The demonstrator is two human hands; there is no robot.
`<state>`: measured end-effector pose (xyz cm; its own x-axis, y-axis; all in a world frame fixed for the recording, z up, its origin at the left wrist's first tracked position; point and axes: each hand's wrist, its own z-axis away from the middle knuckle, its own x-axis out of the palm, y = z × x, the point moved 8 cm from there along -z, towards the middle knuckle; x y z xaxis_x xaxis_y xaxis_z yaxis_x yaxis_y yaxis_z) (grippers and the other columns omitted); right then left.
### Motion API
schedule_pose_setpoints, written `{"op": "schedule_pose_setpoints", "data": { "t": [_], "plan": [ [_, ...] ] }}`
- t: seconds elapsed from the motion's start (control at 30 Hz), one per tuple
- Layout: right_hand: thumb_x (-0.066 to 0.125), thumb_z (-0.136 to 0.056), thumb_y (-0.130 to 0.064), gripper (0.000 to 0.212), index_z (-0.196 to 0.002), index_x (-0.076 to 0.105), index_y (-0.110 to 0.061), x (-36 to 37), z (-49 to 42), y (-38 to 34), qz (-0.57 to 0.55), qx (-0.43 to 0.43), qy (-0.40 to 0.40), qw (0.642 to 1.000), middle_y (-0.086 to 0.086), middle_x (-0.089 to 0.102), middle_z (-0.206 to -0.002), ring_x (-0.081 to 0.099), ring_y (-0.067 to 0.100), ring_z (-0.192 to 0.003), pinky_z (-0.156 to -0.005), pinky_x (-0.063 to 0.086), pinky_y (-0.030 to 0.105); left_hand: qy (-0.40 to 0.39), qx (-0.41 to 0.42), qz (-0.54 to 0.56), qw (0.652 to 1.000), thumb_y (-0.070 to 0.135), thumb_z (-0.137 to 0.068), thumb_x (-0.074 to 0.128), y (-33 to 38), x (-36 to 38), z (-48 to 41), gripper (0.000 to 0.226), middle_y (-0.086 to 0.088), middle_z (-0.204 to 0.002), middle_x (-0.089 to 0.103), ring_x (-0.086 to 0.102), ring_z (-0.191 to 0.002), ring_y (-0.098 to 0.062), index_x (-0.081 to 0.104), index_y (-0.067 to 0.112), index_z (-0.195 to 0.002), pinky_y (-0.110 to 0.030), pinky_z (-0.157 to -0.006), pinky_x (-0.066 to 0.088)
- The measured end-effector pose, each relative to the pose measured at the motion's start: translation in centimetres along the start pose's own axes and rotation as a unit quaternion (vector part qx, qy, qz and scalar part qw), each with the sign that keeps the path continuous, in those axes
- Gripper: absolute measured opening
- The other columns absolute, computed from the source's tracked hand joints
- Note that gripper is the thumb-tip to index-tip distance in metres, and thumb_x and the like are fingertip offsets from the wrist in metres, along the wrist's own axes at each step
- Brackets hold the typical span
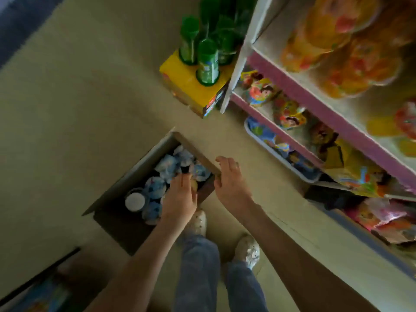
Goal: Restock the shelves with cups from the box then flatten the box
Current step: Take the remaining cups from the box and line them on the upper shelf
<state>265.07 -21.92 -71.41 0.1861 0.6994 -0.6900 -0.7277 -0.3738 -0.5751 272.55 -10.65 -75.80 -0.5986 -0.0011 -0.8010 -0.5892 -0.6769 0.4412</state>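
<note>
Many cups (155, 188) are seen in the box (135, 170); its 3 o'clock flap is gripped by the right hand (229, 181); whether the fingers of the left hand (180, 197) are grasping anything cannot be told.

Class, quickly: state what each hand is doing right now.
Left hand: reaching among blue-and-white cups; grip cannot be told.
Right hand: grips the brown cardboard box flap.

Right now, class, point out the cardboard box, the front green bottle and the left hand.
cardboard box (135, 171), head view, left wall flap.
front green bottle (208, 64), head view, labelled body.
left hand (180, 199), head view, back of the hand.
</note>
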Motion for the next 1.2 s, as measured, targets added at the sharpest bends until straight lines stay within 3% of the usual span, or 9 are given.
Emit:
{"op": "schedule_pose_setpoints", "data": {
  "t": [0.1, 0.23, 0.37, 0.43, 0.6, 0.83, 0.9, 1.07, 1.2],
  "plan": [
    [0.044, -0.093, -0.004, 0.047, -0.138, 0.034, -0.005, 8.2, -2.9, -0.5, 0.044, -0.012, -0.096, 0.994, 0.015, 0.038, -0.137, 0.036, 0.030, -0.126, -0.102, 0.034, 0.037, -0.060, -0.069, -0.028, 0.995, 0.010, -0.084, 0.060, -8.8, 3.7, 0.7, 0.045, -0.018, -0.116, 0.055, 0.058, -0.101, -0.035, 0.049, 0.001, -0.127, -0.039, -0.073, 0.051],
    [0.042, -0.095, -0.003, 0.051, -0.143, 0.027, -0.005, 17.1, -5.3, 0.0, 0.085, -0.024, -0.183, 0.979, 0.014, 0.029, -0.145, 0.031, 0.029, -0.134, -0.105, 0.030, 0.032, -0.135, -0.107, -0.080, 0.982, 0.019, -0.094, 0.047, -17.4, 8.4, 1.1, 0.054, -0.011, -0.141, 0.036, 0.038, -0.128, -0.026, 0.026, 0.010, -0.143, -0.035, -0.101, 0.037],
    [0.041, -0.096, -0.006, 0.058, -0.148, 0.014, -0.008, 23.1, -6.2, 0.7, 0.173, -0.080, -0.268, 0.944, 0.007, 0.020, -0.150, 0.023, 0.022, -0.139, -0.110, 0.028, 0.028, -0.170, -0.142, -0.157, 0.963, 0.019, -0.097, 0.043, -22.2, 11.4, 0.8, 0.059, -0.012, -0.152, 0.017, 0.019, -0.140, -0.026, 0.013, 0.010, -0.147, -0.037, -0.113, 0.021],
    [0.045, -0.094, -0.004, 0.060, -0.147, 0.018, -0.012, 25.0, -6.8, 1.2, 0.182, -0.065, -0.279, 0.941, 0.006, 0.024, -0.147, 0.027, 0.022, -0.136, -0.103, 0.036, 0.029, -0.185, -0.148, -0.209, 0.949, 0.020, -0.095, 0.050, -23.8, 12.3, 0.0, 0.068, -0.016, -0.153, 0.010, 0.016, -0.140, -0.029, 0.009, 0.009, -0.148, -0.040, -0.115, 0.016],
    [0.049, -0.093, -0.005, 0.065, -0.148, 0.015, -0.015, 29.3, -7.4, 0.9, 0.228, -0.091, -0.304, 0.920, 0.004, 0.026, -0.146, 0.025, 0.018, -0.134, -0.102, 0.034, 0.024, -0.217, -0.140, -0.286, 0.923, 0.034, -0.090, 0.056, -27.7, 14.3, -2.6, 0.087, -0.020, -0.152, 0.003, 0.010, -0.141, -0.035, -0.004, 0.005, -0.147, -0.048, -0.114, 0.013],
    [0.051, -0.089, -0.003, 0.066, -0.146, 0.019, -0.013, 32.4, -7.8, -0.7, 0.237, -0.138, -0.319, 0.907, 0.006, 0.031, -0.141, 0.029, 0.021, -0.130, -0.104, 0.030, 0.026, -0.285, -0.151, -0.331, 0.887, 0.035, -0.093, 0.049, -30.5, 17.5, -2.8, 0.078, -0.018, -0.152, 0.006, 0.009, -0.140, -0.038, 0.000, 0.007, -0.148, -0.059, -0.108, 0.020],
    [0.050, -0.090, -0.003, 0.065, -0.146, 0.019, -0.013, 32.2, -7.7, -1.0, 0.240, -0.138, -0.318, 0.907, 0.006, 0.031, -0.141, 0.030, 0.021, -0.130, -0.103, 0.032, 0.027, -0.290, -0.135, -0.330, 0.888, 0.033, -0.094, 0.047, -30.7, 17.5, -2.6, 0.075, -0.017, -0.152, 0.005, 0.009, -0.140, -0.039, 0.001, 0.008, -0.148, -0.063, -0.106, 0.020],
    [0.049, -0.090, -0.004, 0.064, -0.146, 0.019, -0.015, 30.9, -7.1, -1.8, 0.235, -0.145, -0.309, 0.910, 0.004, 0.029, -0.142, 0.027, 0.020, -0.131, -0.104, 0.029, 0.025, -0.273, -0.112, -0.311, 0.903, 0.023, -0.097, 0.042, -30.6, 15.5, -2.5, 0.059, -0.020, -0.149, 0.014, 0.021, -0.134, -0.042, 0.012, 0.007, -0.145, -0.053, -0.102, 0.032],
    [0.051, -0.090, -0.004, 0.064, -0.145, 0.021, -0.016, 28.7, -6.7, -2.1, 0.218, -0.139, -0.285, 0.923, 0.003, 0.030, -0.141, 0.027, 0.018, -0.131, -0.101, 0.032, 0.024, -0.223, -0.116, -0.283, 0.925, 0.019, -0.090, 0.053, -27.7, 12.8, -2.0, 0.064, -0.019, -0.141, 0.024, 0.030, -0.127, -0.038, 0.017, 0.011, -0.143, -0.052, -0.100, 0.036]
  ]
}}
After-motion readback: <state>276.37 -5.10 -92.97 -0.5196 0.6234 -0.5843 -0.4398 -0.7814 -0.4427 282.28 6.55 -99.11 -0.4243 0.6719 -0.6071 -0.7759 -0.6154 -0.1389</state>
